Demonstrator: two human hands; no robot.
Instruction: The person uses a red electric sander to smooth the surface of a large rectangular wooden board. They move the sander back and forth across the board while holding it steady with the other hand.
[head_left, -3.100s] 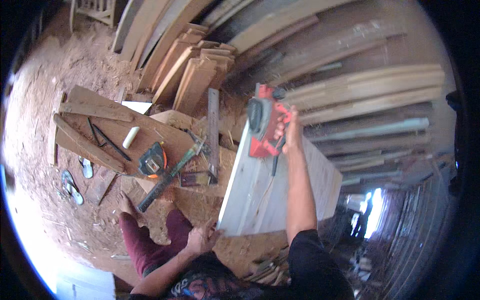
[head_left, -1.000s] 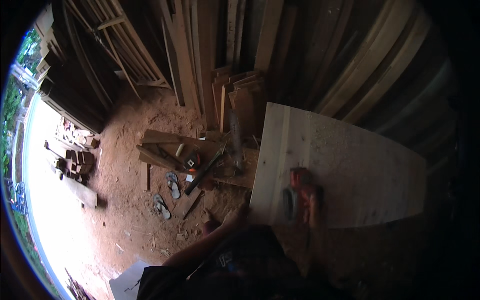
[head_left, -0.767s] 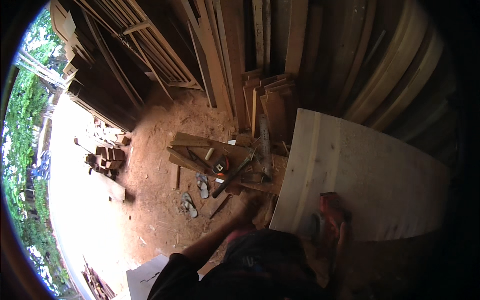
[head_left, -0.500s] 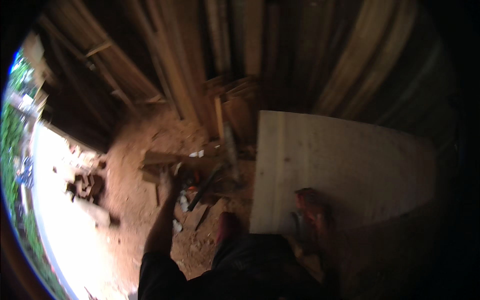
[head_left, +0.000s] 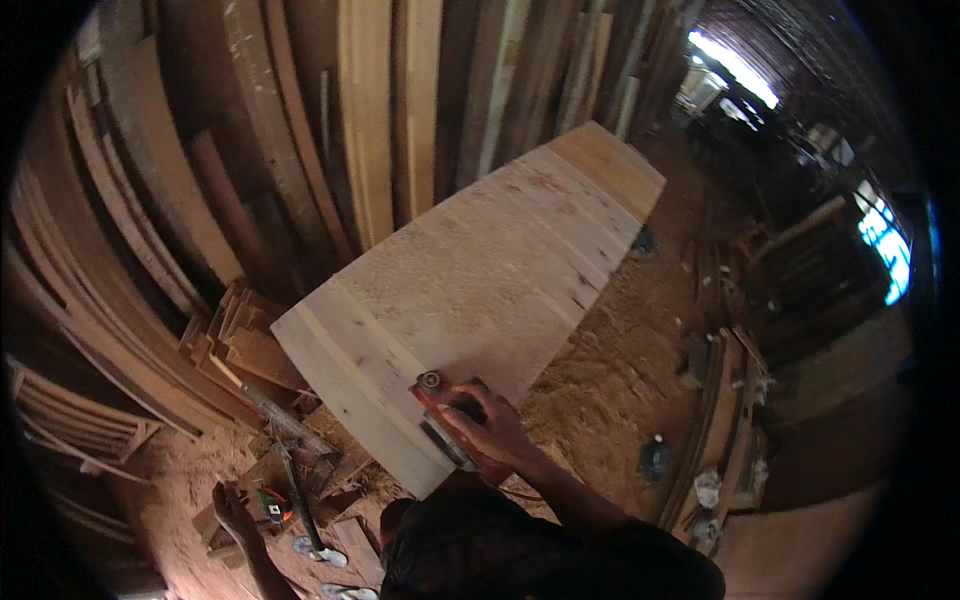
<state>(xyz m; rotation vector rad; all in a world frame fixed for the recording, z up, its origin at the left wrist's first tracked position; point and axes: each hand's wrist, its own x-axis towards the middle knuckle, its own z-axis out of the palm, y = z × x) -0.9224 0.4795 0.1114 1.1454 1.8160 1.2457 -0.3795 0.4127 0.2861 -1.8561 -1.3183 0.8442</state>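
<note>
My right hand (head_left: 490,430) is closed around the handle of a red electric planer (head_left: 432,402), which rests on the near end of a wide, pale wooden panel (head_left: 450,270). The planer's round front knob faces away from me. My left hand (head_left: 235,512) hangs off to the left, low over some wood offcuts (head_left: 215,530), with its fingers apart and nothing visible in them. Just right of it lies an orange and black tape measure (head_left: 274,506). Beside that is a long dark-handled tool (head_left: 298,500), its kind unclear.
Tall planks (head_left: 365,120) lean along the far wall. Stacked short boards (head_left: 250,345) stand left of the panel. Wood shavings (head_left: 610,370) cover the ground to the right, where more long boards (head_left: 715,430) lie.
My view has swung right and sharpened from a blur, bringing the whole panel into sight. The planer stays in my right hand on the panel's near end; my left hand remains by the offcuts.
</note>
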